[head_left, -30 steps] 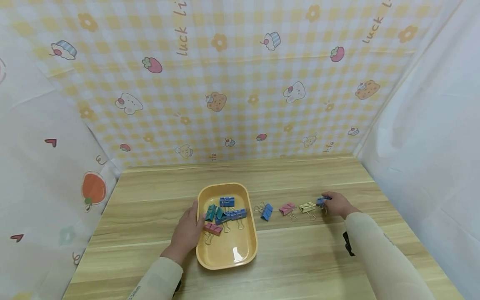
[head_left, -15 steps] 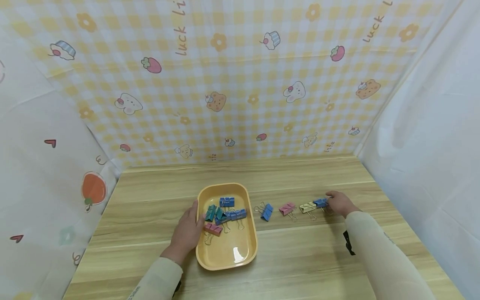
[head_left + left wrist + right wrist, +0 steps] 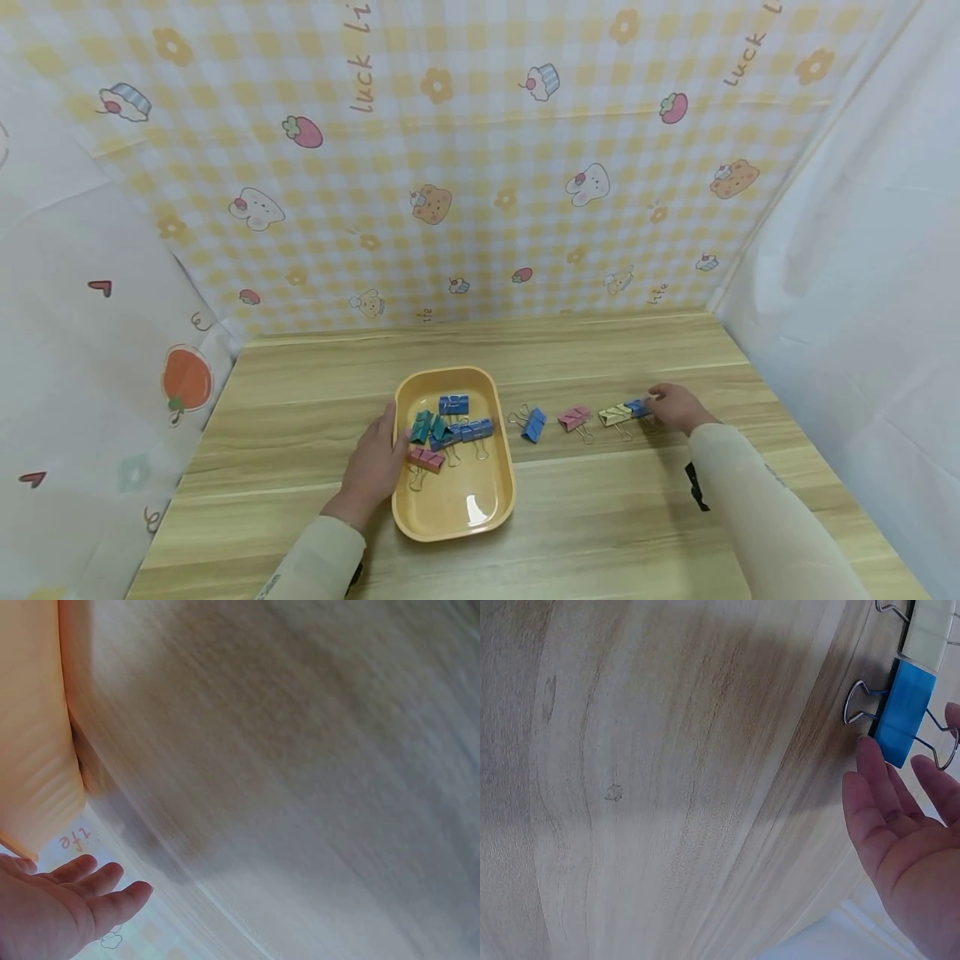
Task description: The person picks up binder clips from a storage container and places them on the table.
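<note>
while left hand (image 3: 377,454) rests straight-fingered at tray (image 3: 457,528), right hand (image 3: 677,408), grip loosely spread, only touches blue clip (image 3: 905,712) abutting yellow clip (image 3: 615,415), toward right edge of table (image 3: 697,354); likely aligning, next calls for letting go.

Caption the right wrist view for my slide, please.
Right hand touching a blue binder clip beside a pale clip on a wood-grain tabletop.

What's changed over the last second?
The blue clip at the right hand has slid left and now sits end to end with the yellow clip. The left hand stays against the tray; the tray's clips, the pink clip and the nearer blue clip haven't visibly moved.
</note>
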A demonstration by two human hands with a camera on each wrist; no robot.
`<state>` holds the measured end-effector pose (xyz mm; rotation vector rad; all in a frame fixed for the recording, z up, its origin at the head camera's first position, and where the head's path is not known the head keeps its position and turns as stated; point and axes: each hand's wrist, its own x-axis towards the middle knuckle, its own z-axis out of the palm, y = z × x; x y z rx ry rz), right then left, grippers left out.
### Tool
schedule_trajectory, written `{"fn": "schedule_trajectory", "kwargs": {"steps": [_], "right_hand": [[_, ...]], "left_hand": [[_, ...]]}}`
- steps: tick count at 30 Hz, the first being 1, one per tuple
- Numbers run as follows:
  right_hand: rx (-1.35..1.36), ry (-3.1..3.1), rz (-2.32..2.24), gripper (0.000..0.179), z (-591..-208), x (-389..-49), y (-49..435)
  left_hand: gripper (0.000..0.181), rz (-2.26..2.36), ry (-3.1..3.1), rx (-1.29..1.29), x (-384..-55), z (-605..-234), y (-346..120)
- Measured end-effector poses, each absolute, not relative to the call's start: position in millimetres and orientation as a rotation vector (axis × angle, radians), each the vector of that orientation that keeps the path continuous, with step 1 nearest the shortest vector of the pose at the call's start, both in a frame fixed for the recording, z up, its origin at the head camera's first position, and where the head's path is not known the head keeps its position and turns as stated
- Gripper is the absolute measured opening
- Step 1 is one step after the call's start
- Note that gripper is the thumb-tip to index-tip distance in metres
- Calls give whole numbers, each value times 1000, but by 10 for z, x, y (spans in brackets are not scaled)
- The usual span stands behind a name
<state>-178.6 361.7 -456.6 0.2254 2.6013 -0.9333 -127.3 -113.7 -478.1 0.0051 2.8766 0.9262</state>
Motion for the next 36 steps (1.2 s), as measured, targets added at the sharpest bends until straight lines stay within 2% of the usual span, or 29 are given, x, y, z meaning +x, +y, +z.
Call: {"fn": "schedule_trajectory", "kwargs": {"steps": [11, 23, 36], "right_hand": [[184, 2711, -785, 48, -4611, -1801, 3569], [202, 2752, -673, 29, -4610, -1765, 3574], [260, 2778, -614, 30, -4574, -1693, 3618]], "left_hand": [[63, 932, 2888, 20, -1267, -4778, -1139], [63, 934, 2875, 10, -1272, -4798, -1145], [63, 951, 2870, 18, -1265, -4787, -1151]]}}
